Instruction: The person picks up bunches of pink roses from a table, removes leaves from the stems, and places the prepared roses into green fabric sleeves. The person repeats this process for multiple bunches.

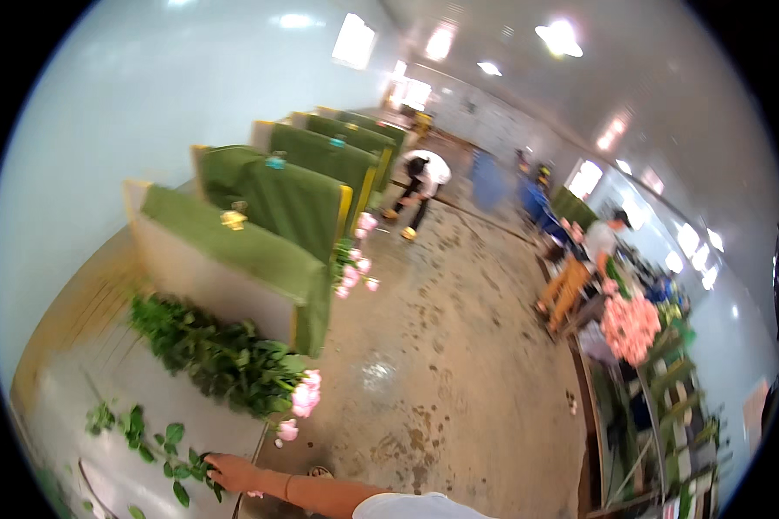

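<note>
Reaching across the bench, my left hand [232, 472] touches a leafy stem [160, 450].
Fingers closed on it or not, I cannot tell; pink roses [303, 398] lie just beyond.

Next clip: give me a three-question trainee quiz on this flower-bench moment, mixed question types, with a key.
1. True or false: the left hand touches a loose leafy stem on the grey bench.
2. The rose bunch lying on the bench has blooms of which colour? A) red B) pink C) yellow
3. Fill in: the dividers between the bench stations are covered in ____ fabric.

Key: 1 true; 2 B; 3 green.
</note>
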Tool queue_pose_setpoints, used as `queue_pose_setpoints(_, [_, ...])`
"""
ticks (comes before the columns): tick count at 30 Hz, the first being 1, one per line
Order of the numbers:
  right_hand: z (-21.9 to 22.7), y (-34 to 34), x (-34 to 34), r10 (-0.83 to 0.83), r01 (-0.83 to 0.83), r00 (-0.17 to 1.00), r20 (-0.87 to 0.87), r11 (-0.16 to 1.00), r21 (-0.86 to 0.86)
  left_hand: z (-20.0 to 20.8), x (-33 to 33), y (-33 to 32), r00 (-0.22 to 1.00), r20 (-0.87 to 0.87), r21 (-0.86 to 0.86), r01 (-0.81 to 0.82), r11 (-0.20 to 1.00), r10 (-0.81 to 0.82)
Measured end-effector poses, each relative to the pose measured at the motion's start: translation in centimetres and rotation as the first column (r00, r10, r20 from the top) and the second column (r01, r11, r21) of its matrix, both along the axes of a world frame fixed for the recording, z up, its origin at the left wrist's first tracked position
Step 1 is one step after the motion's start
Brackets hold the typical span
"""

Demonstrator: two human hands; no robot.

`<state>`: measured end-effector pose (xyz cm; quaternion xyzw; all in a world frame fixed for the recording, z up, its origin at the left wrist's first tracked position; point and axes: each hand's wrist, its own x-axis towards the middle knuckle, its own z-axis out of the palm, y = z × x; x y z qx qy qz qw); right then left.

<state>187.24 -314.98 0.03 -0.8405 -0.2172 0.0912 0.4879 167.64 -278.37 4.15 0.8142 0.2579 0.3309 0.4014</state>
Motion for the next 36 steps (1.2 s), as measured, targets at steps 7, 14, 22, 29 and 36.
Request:
queue_pose_setpoints(7, [1.3,-5.5,-0.3,-0.132,0.132,0.991,0.008,0.991,0.001,6.3,12.8,-17.4,0.921,-0.054,-0.184,0.372,0.91,-0.387])
queue_pose_setpoints(14, [-1.4,-8.6,-0.4,-0.152,0.131,0.981,0.12,0.977,0.169,6.4,17.2,-24.4,0.805,-0.123,-0.299,0.528,0.795,-0.581])
queue_pose_setpoints(22, [-1.4,-12.1,-2.0,-0.162,0.149,0.982,0.095,0.98,0.131,6.2,18.0,-26.1,0.745,-0.154,-0.389,0.559,0.733,-0.649])
queue_pose_setpoints(29, [-2.3,-11.4,-4.1,-0.166,0.162,0.985,0.053,0.984,0.073,5.9,17.7,-25.9,0.722,-0.15,-0.453,0.557,0.696,-0.675])
queue_pose_setpoints(36, [-3.2,-10.0,-5.3,-0.103,0.101,0.99,0.094,0.995,0.024,5.8,17.3,-25.5,0.719,-0.141,-0.503,0.54,0.675,-0.681])
